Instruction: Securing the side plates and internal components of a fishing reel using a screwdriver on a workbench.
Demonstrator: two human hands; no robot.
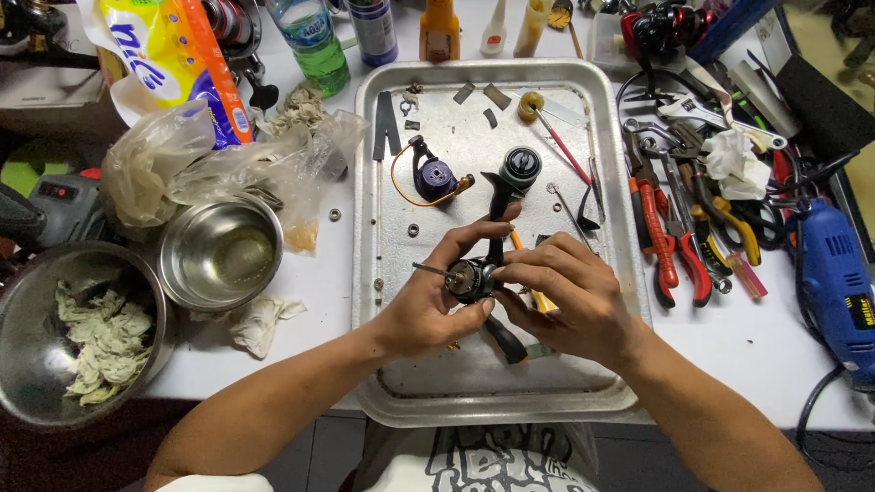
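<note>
loose parts at risk over the tray

left hand (428,305) cups a dark reel body (474,278) above the metal tray (383,182), fingers curled around it, thin shaft poking left. right hand (570,292) pinches at the body's right side, fingertips pressed together. likely risk: a slip drops a small piece among the washers and screws (413,230) scattered on the tray, or it rolls off the bench (310,292) toward the steel bowl (221,252).

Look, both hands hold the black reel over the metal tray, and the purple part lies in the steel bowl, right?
Not quite. The head view shows the purple part on the tray, not in the bowl. The left hand and right hand do hold the reel over the tray.
</note>
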